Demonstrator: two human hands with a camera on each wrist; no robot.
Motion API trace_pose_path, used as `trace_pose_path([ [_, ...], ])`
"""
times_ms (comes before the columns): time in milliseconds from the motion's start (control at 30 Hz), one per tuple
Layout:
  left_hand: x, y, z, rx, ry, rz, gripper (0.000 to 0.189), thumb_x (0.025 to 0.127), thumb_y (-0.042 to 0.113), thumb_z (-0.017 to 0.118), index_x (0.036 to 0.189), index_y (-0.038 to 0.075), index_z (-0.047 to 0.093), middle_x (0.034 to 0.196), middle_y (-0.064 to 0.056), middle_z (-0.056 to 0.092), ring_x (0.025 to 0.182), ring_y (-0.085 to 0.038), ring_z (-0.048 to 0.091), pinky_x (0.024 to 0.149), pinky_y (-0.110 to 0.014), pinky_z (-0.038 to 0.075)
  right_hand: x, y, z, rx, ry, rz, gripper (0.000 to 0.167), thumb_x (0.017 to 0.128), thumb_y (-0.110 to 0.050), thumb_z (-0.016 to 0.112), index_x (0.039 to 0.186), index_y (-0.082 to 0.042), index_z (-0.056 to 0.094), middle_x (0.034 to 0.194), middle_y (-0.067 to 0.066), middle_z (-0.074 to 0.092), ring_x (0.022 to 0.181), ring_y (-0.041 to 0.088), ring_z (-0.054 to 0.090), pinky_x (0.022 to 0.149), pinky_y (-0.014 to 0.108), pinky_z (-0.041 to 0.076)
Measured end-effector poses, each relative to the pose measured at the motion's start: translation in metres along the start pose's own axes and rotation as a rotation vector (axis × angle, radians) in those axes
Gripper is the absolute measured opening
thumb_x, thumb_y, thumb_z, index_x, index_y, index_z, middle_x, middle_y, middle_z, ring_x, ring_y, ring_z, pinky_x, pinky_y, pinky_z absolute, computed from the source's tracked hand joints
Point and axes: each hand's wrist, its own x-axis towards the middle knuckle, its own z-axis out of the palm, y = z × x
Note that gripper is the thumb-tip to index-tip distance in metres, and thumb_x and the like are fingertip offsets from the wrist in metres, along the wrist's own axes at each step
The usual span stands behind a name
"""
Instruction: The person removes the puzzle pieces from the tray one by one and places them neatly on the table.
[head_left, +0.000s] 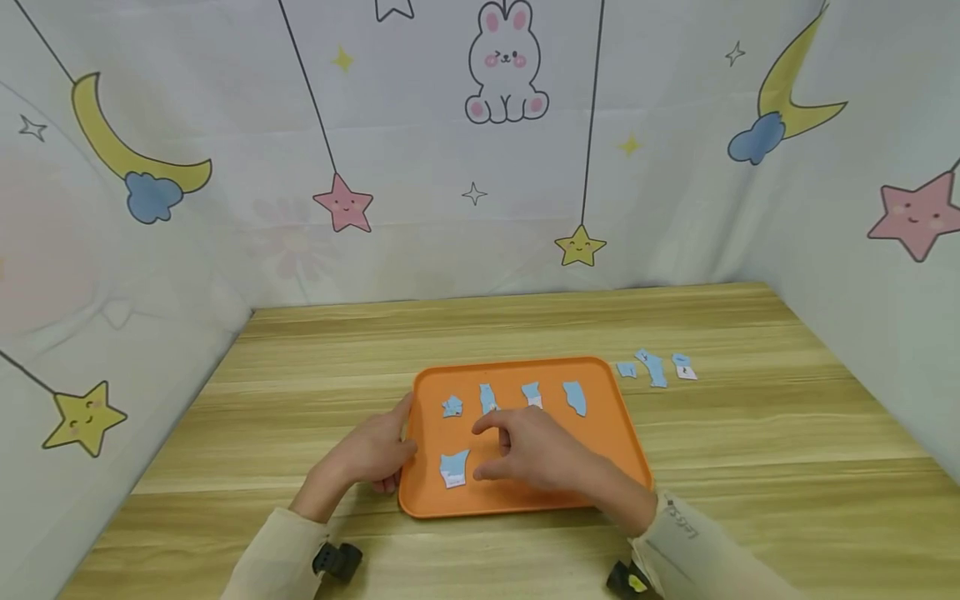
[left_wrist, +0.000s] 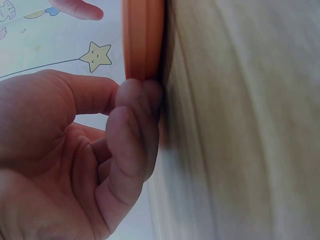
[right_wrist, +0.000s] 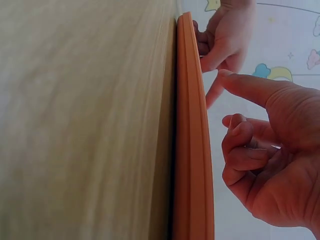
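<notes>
1 white backdrop (head_left: 442, 150), printed with a rabbit (head_left: 507, 79), 2 crescent moons (head_left: 112, 137) and smiling stars (head_left: 581, 247), behind and to both sides of the orange tray (head_left: 615, 417). 1 wood-grain table (head_left: 750, 433) beneath the tray, extending past it all round. Tray itself shallow, rounded at the corners, flat on the table. 2 cream sleeves (head_left: 277, 554) on the near side of the tray, with lettering on the right.

Left hand (head_left: 375, 450) at the left rim of the tray: clamped on that rim, thumb at the edge, other fingers curled along the outer wall. Right hand (head_left: 532, 450) above the tray, apart from its rim: thumb and index finger spread, remaining fingers curled inward, nothing seen between the tips.

2 dark wrist devices (head_left: 341, 562) nearside of the tray. 5 flat light-blue pieces (head_left: 452, 467) seen inside the tray: 4 in a row across its far half, 1 near-left, close to the right thumb. 3 outer pieces (head_left: 654, 371) beyond the right rim of the tray, on the table. Cannot tell of further pieces beneath the right hand.
</notes>
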Motion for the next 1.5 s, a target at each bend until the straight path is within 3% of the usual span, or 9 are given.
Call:
trace_pose_path([
  [533,0.000,-0.003,0.001,0.000,-0.002,0.003,0.079,0.102,0.004,0.052,0.170,0.001,0.012,0.057,-0.007,0.064,0.041,-0.015,0.059,0.042,-0.032,0.054,0.009,-0.008,0.015,-0.130,-0.054,0.018,0.053,0.082,-0.033,0.089,0.127,-0.010,0.073,0.069,-0.007,0.058,0.067,0.009,0.052,0.067,0.026,0.046],
  [767,0.000,-0.003,0.000,0.000,-0.005,0.003,0.079,0.101,0.005,0.052,0.169,0.001,0.012,0.057,-0.008,0.064,0.041,-0.016,0.059,0.042,-0.032,0.054,0.013,-0.012,0.020,-0.192,-0.057,0.013,0.048,0.083,-0.035,0.090,0.122,-0.013,0.074,0.079,-0.009,0.062,0.075,0.011,0.053,0.076,0.029,0.048],
  [933,-0.001,-0.003,0.000,-0.002,-0.004,0.004,0.079,0.101,0.005,0.052,0.169,0.001,0.013,0.057,-0.008,0.064,0.041,-0.016,0.059,0.042,-0.032,0.054,0.014,-0.014,0.023,-0.199,-0.061,0.008,0.044,0.083,-0.035,0.090,0.119,-0.014,0.075,0.085,-0.009,0.065,0.073,0.011,0.051,0.070,0.027,0.046],
  [1500,0.001,-0.004,0.000,0.004,0.001,0.004,0.079,0.100,0.004,0.052,0.169,0.000,0.014,0.057,-0.008,0.064,0.040,-0.015,0.059,0.042,-0.031,0.055,0.017,-0.015,0.026,-0.269,-0.060,-0.036,0.035,0.090,-0.031,0.084,0.118,-0.013,0.075,0.080,-0.009,0.061,0.066,0.008,0.047,0.063,0.025,0.042],
])
